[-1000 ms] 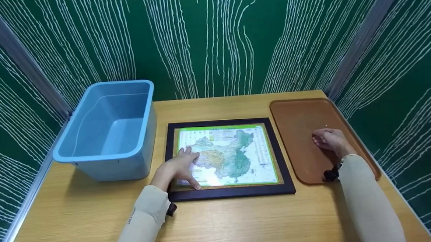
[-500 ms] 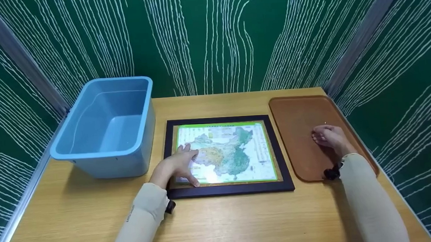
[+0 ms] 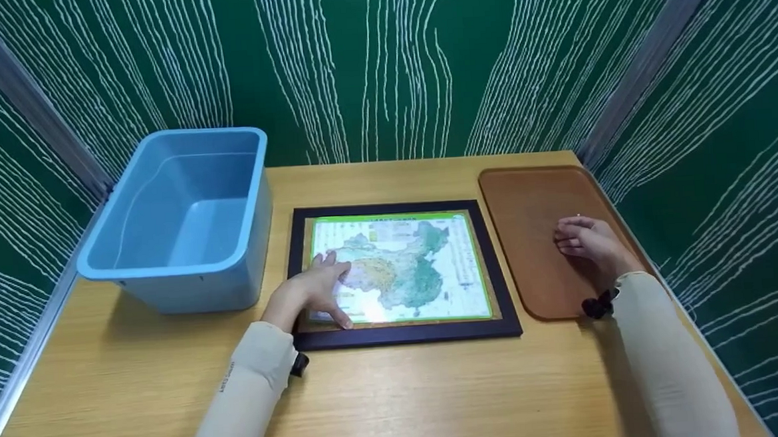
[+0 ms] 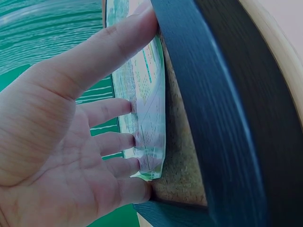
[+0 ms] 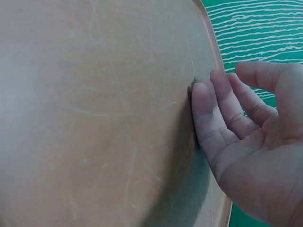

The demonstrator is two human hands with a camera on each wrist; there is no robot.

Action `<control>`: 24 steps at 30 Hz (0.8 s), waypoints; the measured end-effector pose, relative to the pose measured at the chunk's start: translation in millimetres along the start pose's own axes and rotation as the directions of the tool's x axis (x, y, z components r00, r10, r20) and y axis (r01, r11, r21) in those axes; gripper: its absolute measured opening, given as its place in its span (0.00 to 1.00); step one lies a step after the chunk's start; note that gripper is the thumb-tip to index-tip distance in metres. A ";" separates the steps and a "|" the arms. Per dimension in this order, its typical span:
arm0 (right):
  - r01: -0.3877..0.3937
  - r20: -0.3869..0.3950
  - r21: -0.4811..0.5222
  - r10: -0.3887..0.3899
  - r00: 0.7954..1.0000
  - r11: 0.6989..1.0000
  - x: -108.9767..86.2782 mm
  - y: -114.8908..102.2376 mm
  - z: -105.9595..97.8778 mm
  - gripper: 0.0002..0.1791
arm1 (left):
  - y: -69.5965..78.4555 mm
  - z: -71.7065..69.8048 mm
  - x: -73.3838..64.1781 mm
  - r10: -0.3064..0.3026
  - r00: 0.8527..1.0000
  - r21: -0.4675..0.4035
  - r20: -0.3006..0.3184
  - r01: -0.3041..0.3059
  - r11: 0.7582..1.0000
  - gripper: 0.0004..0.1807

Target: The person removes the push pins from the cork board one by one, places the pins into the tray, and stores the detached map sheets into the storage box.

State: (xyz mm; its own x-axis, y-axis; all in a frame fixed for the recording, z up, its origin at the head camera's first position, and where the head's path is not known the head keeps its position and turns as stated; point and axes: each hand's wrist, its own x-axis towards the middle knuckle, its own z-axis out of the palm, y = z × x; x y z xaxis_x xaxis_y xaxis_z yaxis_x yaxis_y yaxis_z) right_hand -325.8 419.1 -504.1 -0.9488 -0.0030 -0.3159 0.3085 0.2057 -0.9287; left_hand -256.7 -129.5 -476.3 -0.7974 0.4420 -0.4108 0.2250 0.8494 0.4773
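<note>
A light-blue bin (image 3: 162,270) stands near the far left corner of the worktop (image 3: 398,398). To its right, well back from the near edge, a dark frame (image 3: 408,334) lies flat around a map (image 3: 419,277) with a green border. The left hand (image 3: 309,289) reaches over the frame's left side, fingers and thumb spread; its fingertips are over the map's left part, and its thumb lies at the map's lower edge. Most of the map extends to the right of this hand. A brown tray (image 3: 530,251) lies just beside the frame, along the worktop's right edge. The right hand (image 3: 590,241) rests on the tray's right half, fingers loosely bent, thumb apart from them, well to the right of the map.
</note>
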 end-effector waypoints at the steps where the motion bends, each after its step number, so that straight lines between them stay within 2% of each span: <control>1: 0.005 0.003 -0.007 -0.005 1.000 1.000 -0.7 -0.5 -0.4 0.25 | 0.3 0.1 0.3 -0.001 1.000 -0.002 0.000 0.001 1.000 0.64; 6: 0.014 0.032 -0.084 -0.012 0.999 0.996 -6.3 -3.0 2.1 0.26 | 0.5 3.4 0.0 -0.004 1.000 0.001 0.004 0.004 1.000 0.64; 11: 0.037 0.087 -0.153 -0.024 0.996 0.988 -14.0 -12.9 14.0 0.28 | -0.7 5.7 -1.7 -0.003 1.000 0.001 0.001 0.003 1.000 0.64; 18: 0.072 0.209 -0.093 -0.051 0.977 0.993 -23.8 -32.3 35.7 0.27 | -3.1 3.3 -2.7 -0.039 0.999 -0.008 -0.014 0.038 0.999 0.63; 24: 0.103 0.290 -0.079 -0.076 0.954 0.992 -35.3 -37.1 52.3 0.30 | 1.1 0.9 0.0 -0.016 1.000 -0.002 -0.017 0.016 1.000 0.64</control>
State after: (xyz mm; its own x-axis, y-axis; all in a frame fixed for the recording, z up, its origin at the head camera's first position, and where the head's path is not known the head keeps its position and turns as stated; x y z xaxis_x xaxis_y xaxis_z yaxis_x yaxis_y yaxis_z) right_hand -300.2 360.4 -468.6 -0.9088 -0.3024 -0.2874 0.2031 0.2809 -0.9380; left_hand -256.0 -128.3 -476.4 -0.8104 0.4236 -0.4047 0.2114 0.8557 0.4723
